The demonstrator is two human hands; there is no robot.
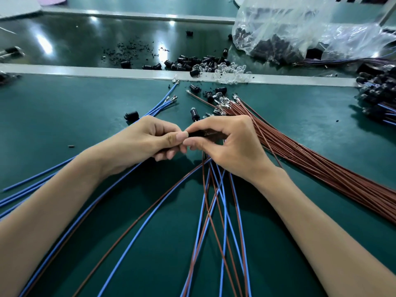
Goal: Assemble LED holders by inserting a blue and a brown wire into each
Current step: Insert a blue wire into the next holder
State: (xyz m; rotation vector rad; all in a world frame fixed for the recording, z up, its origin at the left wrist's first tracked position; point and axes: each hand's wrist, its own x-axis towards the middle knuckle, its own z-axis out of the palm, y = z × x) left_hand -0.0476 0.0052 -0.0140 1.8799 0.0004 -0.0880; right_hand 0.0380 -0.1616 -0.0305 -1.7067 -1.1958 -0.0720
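My left hand (150,139) and my right hand (227,144) meet over the middle of the green table. Between their fingertips sits a black LED holder (200,133), pinched by both hands. Blue and brown wires (212,189) hang down from under my right hand toward me; which of them enter the holder is hidden by my fingers. Loose blue wires (162,105) fan out behind my left hand. A thick bundle of brown wires (310,163) lies to the right.
Loose black holders and clear LEDs (205,66) lie scattered along the grey strip (85,71) beyond my hands. A clear plastic bag of holders (289,33) stands at the back right. Finished assemblies (379,91) are piled at the right edge.
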